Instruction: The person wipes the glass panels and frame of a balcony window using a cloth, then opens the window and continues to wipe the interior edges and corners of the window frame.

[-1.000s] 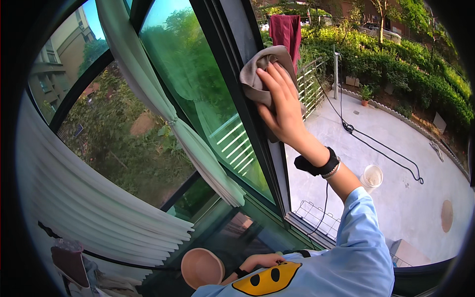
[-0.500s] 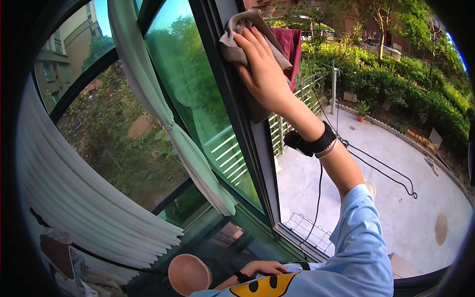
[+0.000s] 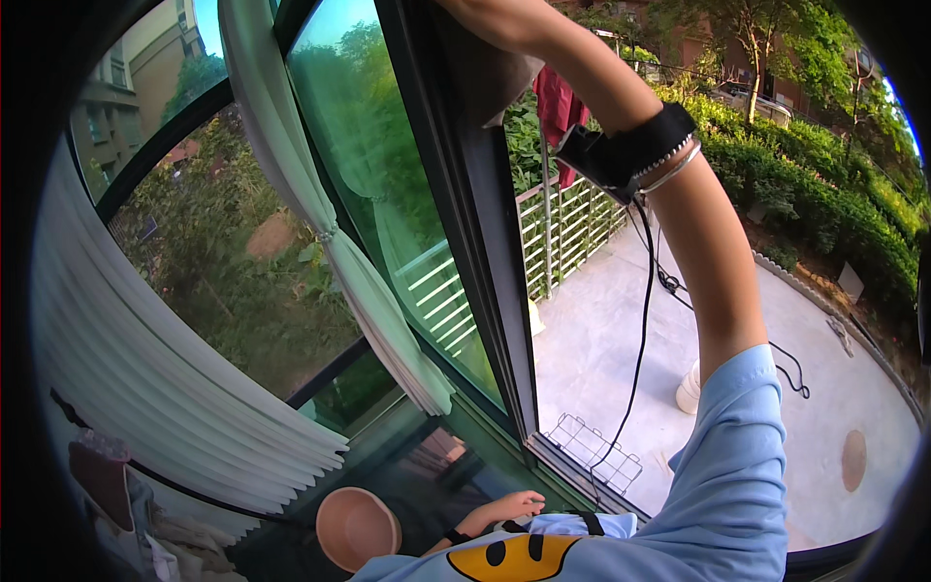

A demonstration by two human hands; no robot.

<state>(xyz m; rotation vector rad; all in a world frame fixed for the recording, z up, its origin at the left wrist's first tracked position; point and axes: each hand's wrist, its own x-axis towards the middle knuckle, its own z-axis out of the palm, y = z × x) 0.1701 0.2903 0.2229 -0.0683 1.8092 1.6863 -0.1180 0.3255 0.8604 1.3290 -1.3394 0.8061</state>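
Our right hand (image 3: 504, 21) is on the cloth (image 3: 506, 89) — finger spread cut off, we cannot tell; our left hand (image 3: 514, 505) hangs loosely half-open.

Right-hand grip (image 3: 493, 19) cut off by my view's top edge, fingertips lost to me, grey cloth (image 3: 490, 82) partly hidden, white bucket (image 3: 688, 390) partly behind blue sleeve (image 3: 745, 412)

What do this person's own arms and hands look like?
The left hand is ungloved, with a black wristband. The right hand, partly out of frame, looks bare too; that arm wears a short light-blue sleeve, a chunky black wrist strap and a silver bracelet. A thin black cable hangs below.
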